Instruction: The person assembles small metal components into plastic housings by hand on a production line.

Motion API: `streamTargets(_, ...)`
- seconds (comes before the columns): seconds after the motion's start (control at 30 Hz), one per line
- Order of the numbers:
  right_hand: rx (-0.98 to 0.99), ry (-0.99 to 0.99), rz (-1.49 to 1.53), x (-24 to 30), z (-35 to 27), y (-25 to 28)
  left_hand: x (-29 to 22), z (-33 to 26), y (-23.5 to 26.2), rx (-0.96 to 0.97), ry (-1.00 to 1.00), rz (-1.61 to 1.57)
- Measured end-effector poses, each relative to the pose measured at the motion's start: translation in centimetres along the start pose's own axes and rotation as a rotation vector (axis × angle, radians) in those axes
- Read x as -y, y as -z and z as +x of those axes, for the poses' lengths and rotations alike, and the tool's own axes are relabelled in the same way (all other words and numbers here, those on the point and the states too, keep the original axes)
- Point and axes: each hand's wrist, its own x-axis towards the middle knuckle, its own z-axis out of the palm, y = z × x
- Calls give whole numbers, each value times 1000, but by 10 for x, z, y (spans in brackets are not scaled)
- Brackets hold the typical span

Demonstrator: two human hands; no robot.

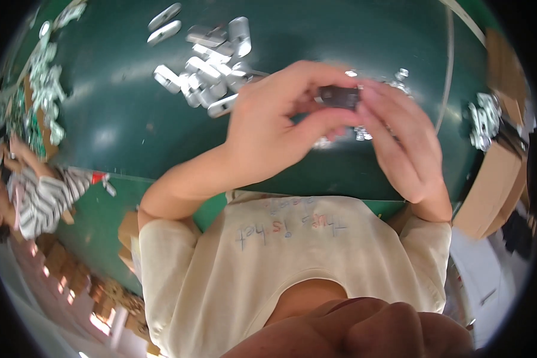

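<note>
Over the green table, my left hand (274, 113) pinches a dark grey, oblong metal piece (338, 96) between thumb and fingers. My right hand (403, 134) meets the right end of that piece, its fingers pressed together. Whatever lies between the right fingertips is hidden and blurred. Small shiny metal parts (362, 133) lie on the table below and between my hands, and more small parts (402, 75) lie beyond the right fingers. Left of my left hand is a loose heap of silver, rounded oblong metal pieces (206, 70), some with a dark hole or slot.
The dark green tabletop (119, 119) stretches across the view. Shiny parts (46, 83) pile up along its far left. At the right are another cluster of metal parts (485, 121) and an open cardboard box (489, 185). A person in a striped shirt (53, 200) works at the left.
</note>
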Motion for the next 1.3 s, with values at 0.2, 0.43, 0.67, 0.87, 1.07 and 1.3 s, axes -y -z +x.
streamTargets(0.2,-175,-326,-367,-30,-31,47,-6,-5,9,-35,120,-108)
streamTargets(0.43,76,-1270,-481,-60,-175,123,-12,-2,6,50,189,-116)
streamTargets(0.67,-609,-1187,871,-60,-120,78,-6,-5,5,55,222,-125)
streamTargets(0.87,-434,-926,1536,-38,-51,41,3,6,-1,136,124,-184)
streamTargets(1.07,-46,-349,373,-13,-5,15,-6,2,7,123,159,-50)
streamTargets(1.3,-31,-391,216,-2,-5,4,-7,-1,10,149,215,-139)
